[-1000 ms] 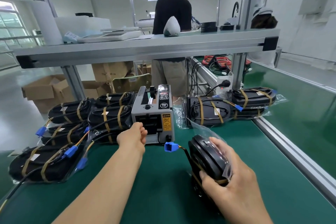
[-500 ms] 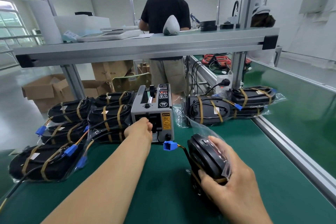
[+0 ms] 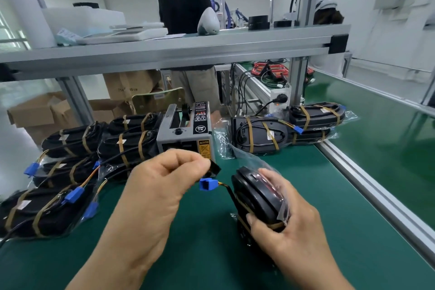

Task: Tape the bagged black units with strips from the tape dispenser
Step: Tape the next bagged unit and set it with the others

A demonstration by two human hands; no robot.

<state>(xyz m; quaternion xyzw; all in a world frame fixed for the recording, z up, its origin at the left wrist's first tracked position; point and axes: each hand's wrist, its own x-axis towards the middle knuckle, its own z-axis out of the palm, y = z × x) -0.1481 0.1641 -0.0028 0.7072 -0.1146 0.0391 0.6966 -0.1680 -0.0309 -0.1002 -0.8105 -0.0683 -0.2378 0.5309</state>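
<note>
Taped units [image 3: 70, 139] stacked far left, out of the way. Left hand [image 3: 164, 179] pinches a dark tape strip [image 3: 214, 167] before the tape dispenser [image 3: 186, 134]. Bagged black unit [image 3: 256, 193] stands on edge; right hand [image 3: 289, 226] curls round it, likely steadying for taping.

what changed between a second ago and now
The left hand drew back from the tape dispenser toward the person, now pinching a dark tape strip. The right hand kept gripping the bagged black unit; the taped units around stayed put.
</note>
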